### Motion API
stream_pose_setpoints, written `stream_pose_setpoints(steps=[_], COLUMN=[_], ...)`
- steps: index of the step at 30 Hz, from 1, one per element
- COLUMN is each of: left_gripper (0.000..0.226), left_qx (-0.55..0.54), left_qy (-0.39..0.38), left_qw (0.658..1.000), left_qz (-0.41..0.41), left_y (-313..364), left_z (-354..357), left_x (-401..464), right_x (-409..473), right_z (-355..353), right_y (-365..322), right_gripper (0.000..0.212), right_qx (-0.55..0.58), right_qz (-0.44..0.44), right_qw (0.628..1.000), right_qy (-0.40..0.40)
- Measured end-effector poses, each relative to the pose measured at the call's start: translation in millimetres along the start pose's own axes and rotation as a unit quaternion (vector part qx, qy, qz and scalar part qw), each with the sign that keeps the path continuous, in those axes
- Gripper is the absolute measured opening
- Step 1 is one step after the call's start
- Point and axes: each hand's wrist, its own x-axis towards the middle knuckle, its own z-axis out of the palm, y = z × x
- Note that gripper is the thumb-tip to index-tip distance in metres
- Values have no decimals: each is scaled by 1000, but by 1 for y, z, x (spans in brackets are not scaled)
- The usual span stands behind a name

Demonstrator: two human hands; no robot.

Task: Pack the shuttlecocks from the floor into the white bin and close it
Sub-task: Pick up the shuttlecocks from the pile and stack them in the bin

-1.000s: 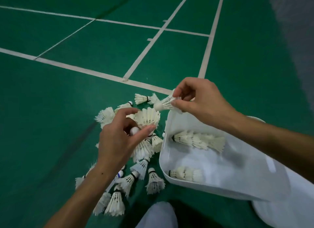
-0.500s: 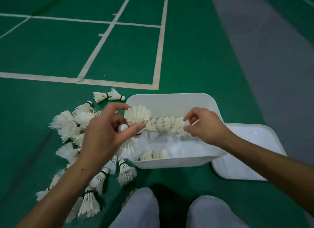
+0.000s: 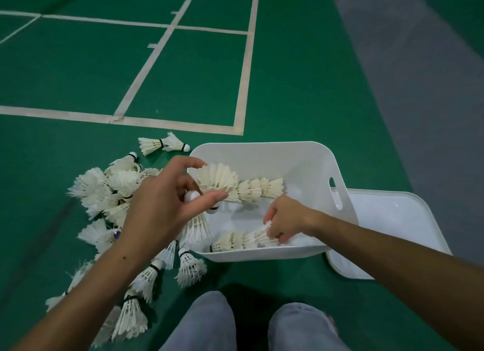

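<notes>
We put shuttlecocks in the white bin.
Our left hand pinches a shuttlecock over the bin; our right hand grips a stack inside. More shuttlecocks lie on the floor.

The white bin sits open on the green court floor, its lid lying flat at its 3 o'clock side. Inside the bin, the right hand grips the end of a nested row of shuttlecocks along the near wall. The left hand pinches a shuttlecock by its cork over the bin's 9 o'clock rim. Loose shuttlecocks are heaped on the floor at 9 o'clock.
</notes>
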Motion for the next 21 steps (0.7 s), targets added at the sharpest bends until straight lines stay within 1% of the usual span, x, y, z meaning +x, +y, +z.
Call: stream_pose_setpoints(steps=[3, 4, 6, 8, 9, 10, 12, 13, 15, 16, 18, 21], left_gripper=[65, 66, 68, 68, 69, 70, 75, 77, 80, 81, 81, 78], left_qx=[-16, -7, 30, 62, 73, 80, 95, 106, 126, 133, 140, 138], left_qy=[-32, -42, -63, -82, -91, -99, -111, -114, -117, -117, -120, -131], left_qw=[999, 999, 998, 995, 993, 992, 989, 988, 985, 984, 983, 981], left_qz=[-4, -1, 9, 16, 19, 21, 22, 23, 24, 24, 24, 26], left_y=[-2, -2, -2, -2, -4, -5, -6, -6, -7, -7, -6, -3], left_z=[11, 15, 22, 30, 33, 36, 40, 41, 42, 43, 43, 45], left_x=[14, 18, 26, 31, 34, 35, 37, 37, 38, 37, 36, 35], right_x=[3, 3, 2, 0, -2, -5, -13, -19, -36, -45, -61, -69], right_z=[8, 10, 12, 8, 3, -4, -20, -27, -36, -38, -37, -31], right_y=[-1, -2, -4, -6, -8, -9, -14, -16, -20, -21, -21, -18], right_gripper=[26, 24, 27, 41, 46, 48, 50, 50, 51, 52, 49, 24], right_qx=[86, 107, 101, 65, 43, 18, -2, 27, 115, 130, 90, -10], right_qz=[25, 35, 36, 25, 18, 4, -41, -67, -121, -153, -220, -288], right_qw=[995, 992, 990, 991, 993, 996, 999, 997, 982, 972, 957, 937], right_qy=[-42, -58, -89, -112, -110, -90, -14, 26, 91, 122, 167, 196])
